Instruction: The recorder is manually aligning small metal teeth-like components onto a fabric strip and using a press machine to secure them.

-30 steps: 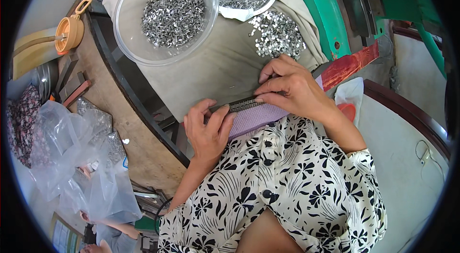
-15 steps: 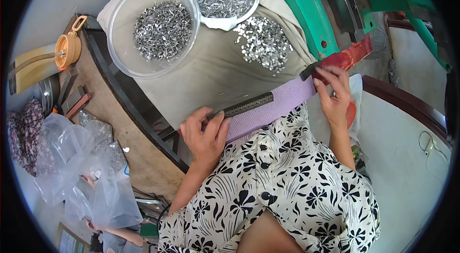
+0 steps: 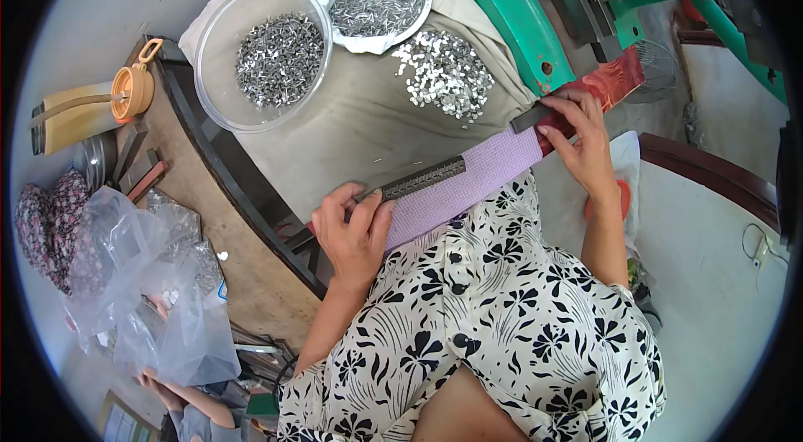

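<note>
A purple woven strip (image 3: 493,168) lies slantwise across my lap, over a long narrow support with a red end (image 3: 615,81). Along its far edge rests a dark slotted metal bar (image 3: 425,178). My left hand (image 3: 351,233) is closed on the bar's left end, thumb and fingers bent around it. Near the red end, a short dark block (image 3: 529,117) lies across the strip's right end. My right hand (image 3: 583,141) has its fingertips and thumb closed at that block's right end, which they partly hide.
Beyond the strip are a clear plastic bowl (image 3: 201,66) of small metal pieces, a cloth-lined bowl (image 3: 429,3) of thin metal pins and a loose pile of shiny bits (image 3: 447,78). A green machine frame (image 3: 502,7) stands at right. Plastic bags (image 3: 184,325) and another person's arm (image 3: 196,400) are lower left.
The whole view has shifted slightly. My right fingers have bent in closer, and more of the dark block shows. My left hand keeps its hold on the slotted bar.
</note>
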### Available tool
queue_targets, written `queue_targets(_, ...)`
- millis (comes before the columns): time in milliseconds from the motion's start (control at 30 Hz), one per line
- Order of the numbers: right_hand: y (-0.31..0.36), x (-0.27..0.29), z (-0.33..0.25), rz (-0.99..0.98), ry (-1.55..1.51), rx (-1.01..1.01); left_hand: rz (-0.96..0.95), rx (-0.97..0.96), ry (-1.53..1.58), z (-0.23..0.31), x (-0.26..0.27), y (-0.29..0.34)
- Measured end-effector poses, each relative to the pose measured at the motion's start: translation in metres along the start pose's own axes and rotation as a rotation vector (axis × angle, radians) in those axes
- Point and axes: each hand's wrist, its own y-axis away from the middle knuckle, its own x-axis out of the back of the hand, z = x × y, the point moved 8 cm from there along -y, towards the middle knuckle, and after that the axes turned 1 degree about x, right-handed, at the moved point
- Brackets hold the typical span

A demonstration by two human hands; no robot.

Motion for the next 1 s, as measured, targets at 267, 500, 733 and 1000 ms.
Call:
queue_targets(267,0.010,-0.001,0.024,-0.011,-0.135,-0.141,0.020,-0.033,-0.023,0.001,0.000,0.001)
queue_targets(500,0.012,0.000,0.023,0.001,-0.117,-0.128,0.007,-0.039,-0.031,0.002,-0.001,0.000)
queue_targets(733,0.014,-0.001,0.027,-0.018,-0.151,-0.171,-0.007,-0.029,-0.028,0.003,-0.001,-0.002)
queue_targets(1000,0.023,0.004,0.011,0.064,-0.273,-0.195,-0.071,0.042,0.015,-0.001,0.000,-0.009)
